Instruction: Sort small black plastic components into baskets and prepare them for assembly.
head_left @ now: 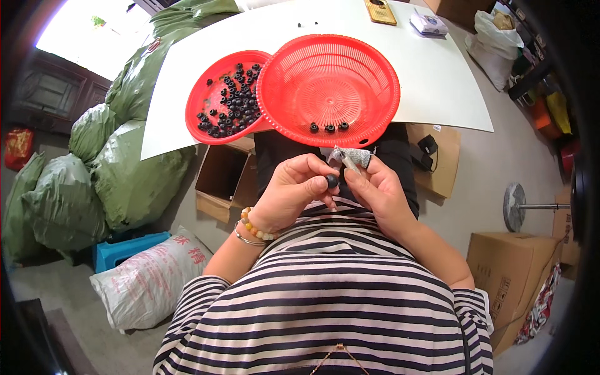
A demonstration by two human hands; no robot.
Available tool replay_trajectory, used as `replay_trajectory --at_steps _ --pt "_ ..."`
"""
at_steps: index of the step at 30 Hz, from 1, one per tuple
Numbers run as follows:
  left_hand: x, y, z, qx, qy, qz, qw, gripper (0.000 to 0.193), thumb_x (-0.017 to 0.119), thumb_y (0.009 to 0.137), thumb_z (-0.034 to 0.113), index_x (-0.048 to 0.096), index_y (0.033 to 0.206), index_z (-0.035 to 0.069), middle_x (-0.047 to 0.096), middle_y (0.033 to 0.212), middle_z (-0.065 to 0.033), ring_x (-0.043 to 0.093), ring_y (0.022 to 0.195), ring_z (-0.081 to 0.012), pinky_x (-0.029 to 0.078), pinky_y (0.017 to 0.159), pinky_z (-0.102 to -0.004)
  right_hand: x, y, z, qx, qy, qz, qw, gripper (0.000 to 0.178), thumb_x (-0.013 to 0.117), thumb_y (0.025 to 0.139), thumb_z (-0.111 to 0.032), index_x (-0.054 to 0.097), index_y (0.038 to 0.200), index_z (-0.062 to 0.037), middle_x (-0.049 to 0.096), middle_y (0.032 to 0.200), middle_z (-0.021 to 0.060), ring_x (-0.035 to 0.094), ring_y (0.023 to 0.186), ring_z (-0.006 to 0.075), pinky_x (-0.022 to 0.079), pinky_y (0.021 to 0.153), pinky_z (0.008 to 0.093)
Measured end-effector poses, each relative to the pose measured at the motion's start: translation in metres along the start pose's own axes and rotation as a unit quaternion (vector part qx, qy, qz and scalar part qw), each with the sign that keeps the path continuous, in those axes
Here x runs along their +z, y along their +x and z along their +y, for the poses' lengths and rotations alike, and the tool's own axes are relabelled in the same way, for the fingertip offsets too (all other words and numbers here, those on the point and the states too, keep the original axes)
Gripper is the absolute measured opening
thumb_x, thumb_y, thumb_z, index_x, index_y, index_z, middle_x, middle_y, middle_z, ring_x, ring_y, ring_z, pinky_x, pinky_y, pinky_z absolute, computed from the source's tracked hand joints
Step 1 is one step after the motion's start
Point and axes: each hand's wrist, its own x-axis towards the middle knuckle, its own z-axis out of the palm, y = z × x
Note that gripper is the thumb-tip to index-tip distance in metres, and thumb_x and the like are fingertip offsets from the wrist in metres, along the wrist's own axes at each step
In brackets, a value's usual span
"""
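Observation:
Above my lap, my left hand (pixel 297 187) pinches a small round black piece (pixel 332 180) between thumb and fingertips. Close to its right, my right hand (pixel 380 190) is closed around a small tool (pixel 353 159) with a grey, wrapped-looking body; its exact kind is unclear. The tool's pale end lies near the black piece, and I cannot tell whether they touch. Just beyond my hands, a red plastic basket (pixel 300 59) holds three black pieces (pixel 330 128). A shallow red tray (pixel 203 94) to its left carries several similar black pieces (pixel 234 103).
Basket and tray stand on a white table (pixel 437 87), the basket reaching its near edge. A yellow object (pixel 380 11) and a white packet (pixel 428 24) lie farther back. An open cardboard box (pixel 222 175) stands below. Green sacks (pixel 134 169) crowd the left; a carton (pixel 512 275) stands right.

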Motion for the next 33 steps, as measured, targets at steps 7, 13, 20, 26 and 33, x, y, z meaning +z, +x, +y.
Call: replay_trajectory --at_steps 7,13,20,26,33 --pt "-0.028 0.004 0.033 0.216 0.332 0.185 0.9 0.013 0.058 0.081 0.005 0.058 0.091 -0.003 0.059 0.078 -0.005 0.056 0.067 -0.0086 0.046 0.06 -0.0201 -0.006 0.001 0.009 0.031 -0.066 0.032 0.997 0.029 0.054 0.086 -0.013 0.048 0.113 -0.0034 0.049 0.085 -0.0058 0.04 0.072 0.0005 0.032 0.065 0.0171" --pt "-0.103 0.011 0.064 0.292 0.556 0.362 0.689 0.015 0.063 0.075 0.01 0.062 0.086 0.001 0.062 0.072 -0.0093 0.059 0.066 -0.0142 0.045 0.06 -0.025 -0.001 0.002 0.008 0.063 -0.052 0.017 0.996 0.029 0.055 0.085 -0.011 0.048 0.112 -0.0022 0.053 0.094 -0.0032 0.046 0.082 0.0016 0.038 0.074 0.0179" --pt "-0.131 0.012 0.068 0.225 0.574 0.435 0.656 0.014 0.059 0.079 0.011 0.062 0.087 0.0 0.064 0.075 -0.0069 0.059 0.071 -0.0115 0.045 0.065 -0.0248 -0.001 0.002 0.008 0.056 -0.068 0.012 0.996 0.028 0.055 0.085 -0.011 0.048 0.111 -0.0011 0.052 0.094 -0.004 0.045 0.082 0.0005 0.037 0.074 0.0168" --pt "-0.113 0.014 0.073 0.259 0.546 0.398 0.69 0.013 0.06 0.077 0.012 0.062 0.084 0.001 0.064 0.075 -0.0092 0.06 0.069 -0.0163 0.045 0.065 -0.0279 0.004 0.004 0.012 0.045 -0.089 0.022 0.995 0.025 0.055 0.085 -0.016 0.05 0.108 -0.0068 0.044 0.067 -0.0106 0.028 0.05 -0.002 0.02 0.045 0.0143" --pt "-0.06 0.036 0.076 0.267 0.563 0.263 0.737 0.012 0.061 0.074 0.01 0.062 0.083 0.002 0.063 0.079 -0.0106 0.058 0.077 -0.0198 0.044 0.071 -0.0304 -0.004 0.005 0.016 0.056 -0.049 -0.008 0.997 0.029 0.055 0.085 -0.011 0.047 0.112 -0.0013 0.054 0.097 -0.0009 0.047 0.085 0.0028 0.039 0.076 0.0188"
